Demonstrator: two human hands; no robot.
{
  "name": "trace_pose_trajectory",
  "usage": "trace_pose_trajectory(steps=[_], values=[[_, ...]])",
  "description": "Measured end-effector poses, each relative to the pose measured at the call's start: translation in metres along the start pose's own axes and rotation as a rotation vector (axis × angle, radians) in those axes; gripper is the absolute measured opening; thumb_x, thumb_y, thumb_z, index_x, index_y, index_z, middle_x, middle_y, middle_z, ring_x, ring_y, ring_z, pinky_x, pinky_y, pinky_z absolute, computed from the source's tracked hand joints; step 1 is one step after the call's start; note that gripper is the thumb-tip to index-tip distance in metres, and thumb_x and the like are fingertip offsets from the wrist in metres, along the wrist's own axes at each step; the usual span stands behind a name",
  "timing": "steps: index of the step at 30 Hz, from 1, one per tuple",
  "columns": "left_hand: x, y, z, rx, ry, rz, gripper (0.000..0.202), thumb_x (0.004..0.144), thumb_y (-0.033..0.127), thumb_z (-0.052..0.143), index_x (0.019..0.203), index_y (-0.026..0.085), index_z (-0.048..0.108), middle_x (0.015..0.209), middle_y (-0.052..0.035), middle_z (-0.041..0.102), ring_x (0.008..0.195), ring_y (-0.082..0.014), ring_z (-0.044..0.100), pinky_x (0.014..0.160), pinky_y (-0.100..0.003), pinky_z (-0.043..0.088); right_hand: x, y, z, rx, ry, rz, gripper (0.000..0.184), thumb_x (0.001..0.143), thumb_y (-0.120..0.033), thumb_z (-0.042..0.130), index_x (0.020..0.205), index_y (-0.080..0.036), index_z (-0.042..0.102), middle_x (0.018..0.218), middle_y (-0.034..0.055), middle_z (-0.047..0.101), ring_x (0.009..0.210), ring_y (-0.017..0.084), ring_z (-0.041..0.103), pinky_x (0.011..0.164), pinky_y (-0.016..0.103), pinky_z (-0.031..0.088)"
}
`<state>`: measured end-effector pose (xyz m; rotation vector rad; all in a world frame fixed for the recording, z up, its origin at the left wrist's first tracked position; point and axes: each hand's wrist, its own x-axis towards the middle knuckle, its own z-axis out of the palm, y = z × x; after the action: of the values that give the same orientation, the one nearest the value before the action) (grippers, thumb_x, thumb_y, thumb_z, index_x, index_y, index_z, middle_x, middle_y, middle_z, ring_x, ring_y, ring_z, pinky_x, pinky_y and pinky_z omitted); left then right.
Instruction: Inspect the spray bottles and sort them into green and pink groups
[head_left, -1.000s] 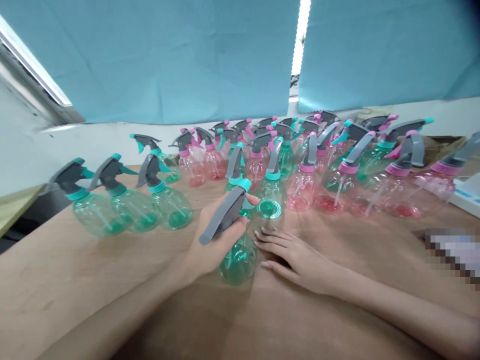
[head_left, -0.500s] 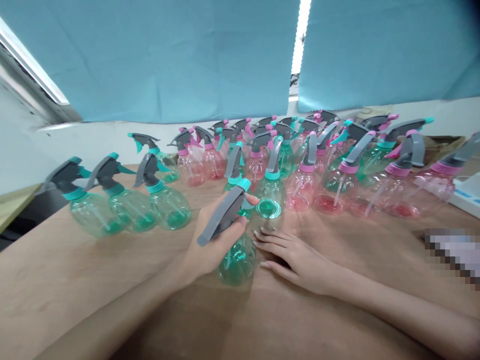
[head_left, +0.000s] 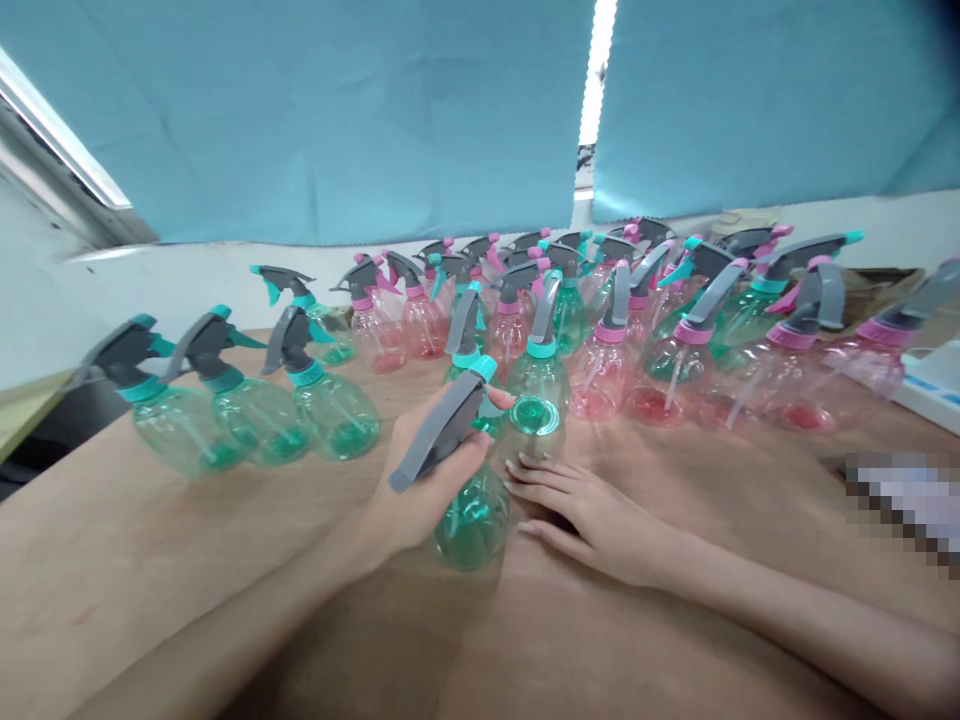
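Observation:
My left hand is wrapped round the neck of a green spray bottle, under its grey head with a teal nozzle. This bottle stands on the wooden table, nearest to me. My right hand lies on the table with fingers stretched out, holding nothing. Its fingertips reach close to the base of another green spray bottle; whether they touch it I cannot tell. A further green spray bottle is partly hidden behind the held one.
Three green spray bottles stand at the left. Several pink spray bottles crowd the back and right, mixed with green ones. A pixelated flat object lies at the right on the wooden table. Blue curtains hang behind.
Both hands and the held bottle keep their places. The whole view has shifted very slightly.

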<state>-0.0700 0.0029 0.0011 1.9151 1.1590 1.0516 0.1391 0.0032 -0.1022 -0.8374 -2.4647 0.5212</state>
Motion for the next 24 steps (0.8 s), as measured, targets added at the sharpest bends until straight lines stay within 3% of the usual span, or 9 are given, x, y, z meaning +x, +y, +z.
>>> trace_pose_trajectory(steps=[3, 5, 7, 11, 18, 24], values=[[-0.0010, -0.0010, -0.0009, -0.001, 0.005, 0.021, 0.027, 0.083, 0.016, 0.053, 0.107, 0.025, 0.062, 0.117, 0.0001, 0.067, 0.092, -0.0169, 0.065, 0.085, -0.028, 0.050, -0.0003, 0.0003, 0.0007, 0.009, 0.008, 0.006, 0.044, 0.097, -0.040, 0.048, 0.138, -0.023, 0.051, 0.138, 0.0086, 0.056, 0.133, 0.025, 0.045, 0.110, 0.047, 0.038], [-0.0021, -0.0022, -0.0014, -0.010, 0.008, 0.020, 0.030, 0.083, 0.017, 0.053, 0.109, 0.026, 0.063, 0.110, 0.0001, 0.067, 0.085, -0.0162, 0.064, 0.082, -0.028, 0.051, -0.0005, 0.0006, 0.0010, 0.005, -0.001, 0.012, 0.044, 0.097, -0.039, 0.048, 0.138, -0.022, 0.051, 0.139, 0.0083, 0.056, 0.134, 0.025, 0.044, 0.111, 0.047, 0.037], [-0.0035, -0.0031, -0.0020, -0.018, -0.009, 0.002, 0.031, 0.084, 0.018, 0.052, 0.111, 0.027, 0.063, 0.091, 0.0016, 0.067, 0.069, -0.0147, 0.060, 0.076, -0.030, 0.051, -0.0006, 0.0009, 0.0010, 0.000, -0.009, 0.016, 0.044, 0.098, -0.039, 0.047, 0.137, -0.021, 0.052, 0.139, 0.0082, 0.055, 0.134, 0.024, 0.044, 0.111, 0.046, 0.037], [-0.0054, -0.0038, -0.0035, -0.004, -0.040, -0.029, 0.028, 0.084, 0.020, 0.050, 0.107, 0.028, 0.064, 0.060, 0.0059, 0.049, 0.052, -0.0141, 0.047, 0.074, -0.033, 0.049, -0.0001, 0.0006, 0.0002, -0.002, -0.023, 0.017, 0.045, 0.098, -0.040, 0.047, 0.138, -0.021, 0.051, 0.140, 0.0086, 0.055, 0.134, 0.024, 0.044, 0.111, 0.046, 0.037], [-0.0046, -0.0077, -0.0058, -0.002, -0.036, 0.021, 0.021, 0.077, 0.018, 0.049, 0.091, 0.026, 0.062, 0.063, 0.0035, 0.047, 0.052, -0.0144, 0.044, 0.071, -0.035, 0.049, 0.0001, 0.0009, -0.0004, 0.012, -0.023, 0.005, 0.044, 0.098, -0.041, 0.046, 0.138, -0.023, 0.050, 0.140, 0.0077, 0.055, 0.134, 0.024, 0.044, 0.111, 0.048, 0.037], [-0.0066, -0.0095, -0.0071, 0.039, -0.010, 0.026, 0.012, 0.076, 0.021, 0.048, 0.081, 0.024, 0.058, 0.072, 0.0008, 0.060, 0.061, -0.0175, 0.057, 0.068, -0.034, 0.049, 0.0001, 0.0005, -0.0010, -0.004, -0.029, 0.011, 0.045, 0.098, -0.042, 0.045, 0.137, -0.021, 0.051, 0.140, 0.0083, 0.054, 0.134, 0.023, 0.044, 0.112, 0.046, 0.036]])
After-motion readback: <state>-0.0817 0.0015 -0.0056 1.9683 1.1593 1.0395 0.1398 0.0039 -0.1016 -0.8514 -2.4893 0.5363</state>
